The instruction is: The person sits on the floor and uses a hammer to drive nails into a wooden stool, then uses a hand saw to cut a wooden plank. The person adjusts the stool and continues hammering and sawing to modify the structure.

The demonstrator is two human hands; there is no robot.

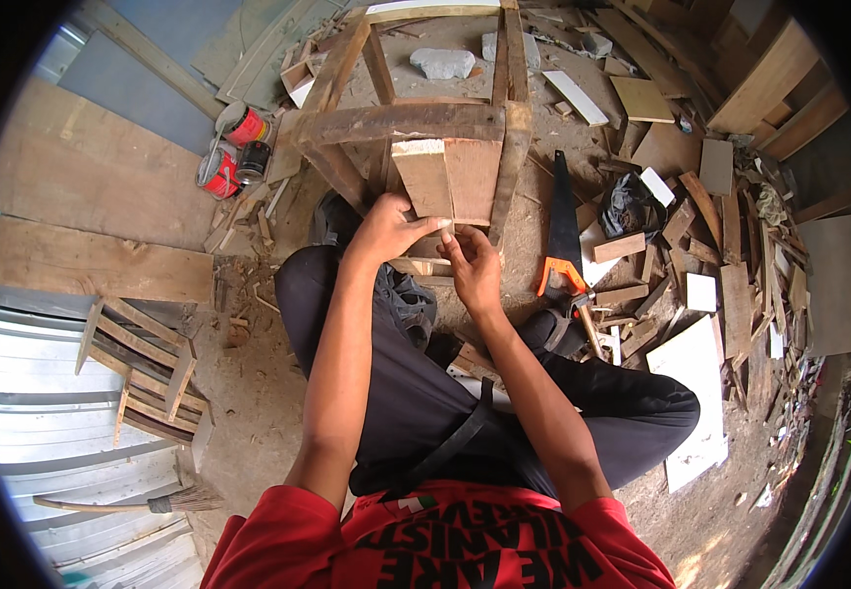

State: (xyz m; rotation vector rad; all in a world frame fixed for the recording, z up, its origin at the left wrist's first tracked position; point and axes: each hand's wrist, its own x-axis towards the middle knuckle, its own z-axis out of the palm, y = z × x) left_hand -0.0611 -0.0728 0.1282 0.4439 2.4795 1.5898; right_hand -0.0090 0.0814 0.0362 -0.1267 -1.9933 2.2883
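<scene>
Both my hands meet at the near end of two short wooden boards, which lie side by side inside an old wooden frame (396,123) with legs and crossbars. The left board (423,177) is paler, with a rough, splintered far end. The right board (472,177) is browner. My left hand (384,234) grips the left board's near end, its thumb stretched along the edge toward the seam and its other fingers partly hidden. Just beside that thumb tip, my right hand (475,263) has thumb and fingers pinched together. Anything between them is too small to make out.
A handsaw (562,221) with an orange handle lies to the right, beside a hammer (587,324). Wood offcuts (681,231) cover the ground further right. Red paint cans (219,172) stand left of the frame. A broom (165,503) and wooden slats (146,368) are at lower left.
</scene>
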